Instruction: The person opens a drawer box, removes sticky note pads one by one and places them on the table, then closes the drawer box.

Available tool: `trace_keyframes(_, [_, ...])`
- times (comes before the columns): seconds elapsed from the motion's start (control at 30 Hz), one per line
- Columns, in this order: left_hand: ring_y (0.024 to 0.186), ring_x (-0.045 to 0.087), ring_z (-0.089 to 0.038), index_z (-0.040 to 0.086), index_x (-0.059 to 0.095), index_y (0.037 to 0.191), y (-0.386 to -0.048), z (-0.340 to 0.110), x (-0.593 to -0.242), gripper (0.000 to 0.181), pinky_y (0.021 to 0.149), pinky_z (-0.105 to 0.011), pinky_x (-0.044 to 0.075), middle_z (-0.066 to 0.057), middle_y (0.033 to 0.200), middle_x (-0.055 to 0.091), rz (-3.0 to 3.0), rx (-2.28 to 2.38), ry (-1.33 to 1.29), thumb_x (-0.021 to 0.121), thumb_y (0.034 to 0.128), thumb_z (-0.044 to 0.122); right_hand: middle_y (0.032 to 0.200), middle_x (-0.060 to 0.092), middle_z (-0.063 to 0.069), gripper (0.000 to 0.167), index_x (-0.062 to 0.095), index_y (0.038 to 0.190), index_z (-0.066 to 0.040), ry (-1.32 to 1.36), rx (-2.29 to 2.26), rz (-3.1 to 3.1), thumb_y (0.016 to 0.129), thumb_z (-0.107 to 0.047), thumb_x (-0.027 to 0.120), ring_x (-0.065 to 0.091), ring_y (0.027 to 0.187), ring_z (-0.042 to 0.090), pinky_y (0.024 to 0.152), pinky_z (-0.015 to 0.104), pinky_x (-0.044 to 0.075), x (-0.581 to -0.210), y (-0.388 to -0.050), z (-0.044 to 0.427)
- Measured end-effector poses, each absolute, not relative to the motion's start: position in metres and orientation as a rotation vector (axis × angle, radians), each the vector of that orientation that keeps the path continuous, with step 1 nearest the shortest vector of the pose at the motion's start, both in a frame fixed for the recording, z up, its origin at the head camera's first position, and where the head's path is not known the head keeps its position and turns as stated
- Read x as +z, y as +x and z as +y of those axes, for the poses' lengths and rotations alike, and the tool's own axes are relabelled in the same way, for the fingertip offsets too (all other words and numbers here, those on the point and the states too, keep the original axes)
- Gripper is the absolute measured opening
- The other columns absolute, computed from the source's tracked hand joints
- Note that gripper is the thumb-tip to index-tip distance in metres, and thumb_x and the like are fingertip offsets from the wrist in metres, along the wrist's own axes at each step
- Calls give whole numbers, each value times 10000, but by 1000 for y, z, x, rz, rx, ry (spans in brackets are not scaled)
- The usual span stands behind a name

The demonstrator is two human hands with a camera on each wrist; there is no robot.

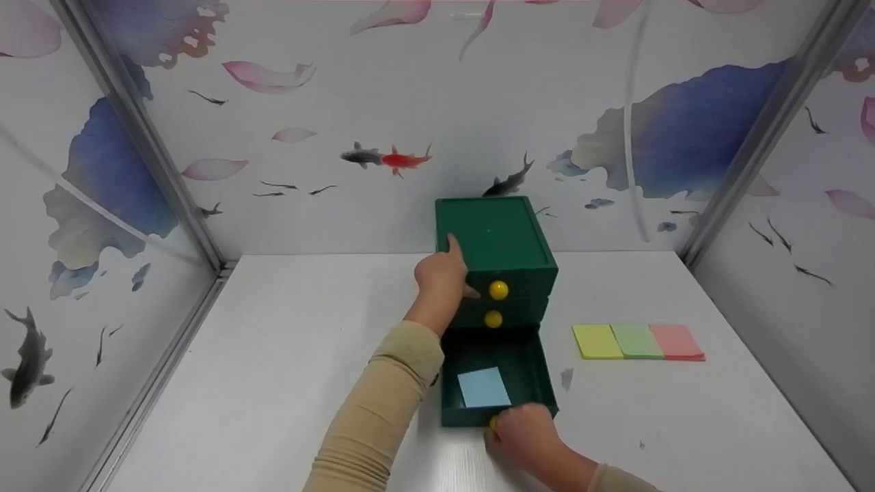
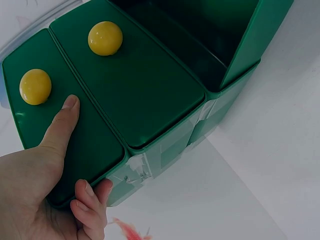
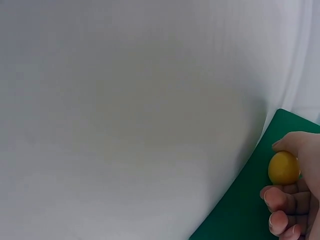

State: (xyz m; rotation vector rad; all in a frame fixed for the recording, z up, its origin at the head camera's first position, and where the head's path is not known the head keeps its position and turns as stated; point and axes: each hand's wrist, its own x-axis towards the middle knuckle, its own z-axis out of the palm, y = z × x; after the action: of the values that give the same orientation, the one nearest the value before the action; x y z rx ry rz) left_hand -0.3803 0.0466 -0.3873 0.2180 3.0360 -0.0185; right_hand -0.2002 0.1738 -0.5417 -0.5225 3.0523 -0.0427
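A green three-drawer cabinet [image 1: 492,232] stands against the back wall, its bottom drawer [image 1: 526,362] pulled out toward the person. Inside that drawer lies a light blue paper square [image 1: 484,387]. My left hand [image 1: 441,277] holds the cabinet's upper left corner; in the left wrist view its thumb [image 2: 62,125] lies on the top drawer's front and other fingers bend round the side. Down at the bottom drawer's front, my right hand [image 1: 530,437] grips the yellow knob [image 3: 284,168] between thumb and curled fingers. Both upper drawers are closed, their yellow knobs [image 1: 498,290] untouched.
To the right of the cabinet, yellow, green and pink sticky notes [image 1: 638,342] lie in a row on the white table [image 1: 273,369]. Patterned panels with metal corner posts [image 1: 143,137] enclose the table at the back and both sides.
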Motion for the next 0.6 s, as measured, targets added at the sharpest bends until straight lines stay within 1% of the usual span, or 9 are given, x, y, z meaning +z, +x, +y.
trace_keyframes(0.13, [451,415,-114,98,56,1579,-380,47,-387,1265,459,-251,397,-4,580,535,3026,-3,215,744,697,687,450,341,-19,539,459,490,-120,-607,95,3075,934,-387,609,361,441,147,441,278,349,-540,-196,172])
trace_keyframes(0.27, [431,380,-108,106,48,1580,-379,46,-386,1266,446,-252,367,4,552,512,3030,-14,204,738,695,693,439,317,-11,535,444,476,-111,-718,358,3086,925,-339,627,327,415,145,398,267,306,-537,-192,170])
trace_keyframes(0.33, [430,379,-109,105,53,1580,-379,46,-386,1263,444,-252,367,6,547,504,3033,-17,206,735,696,695,439,322,-6,534,445,477,-106,-713,442,3062,922,-334,635,323,412,147,397,261,302,-535,-190,168])
trace_keyframes(0.47, [447,406,-116,101,58,1580,-379,46,-387,1260,457,-255,392,2,566,522,3030,-5,213,738,698,691,458,356,5,539,463,502,-92,-594,431,3003,922,-382,634,359,427,162,419,252,379,-529,-187,168])
trace_keyframes(0.6, [465,421,-121,111,53,1581,-380,46,-387,1260,474,-260,408,-5,597,549,3025,12,202,750,697,677,478,394,5,522,522,543,-90,-461,178,2966,916,-436,637,402,464,167,484,259,453,-518,-186,170])
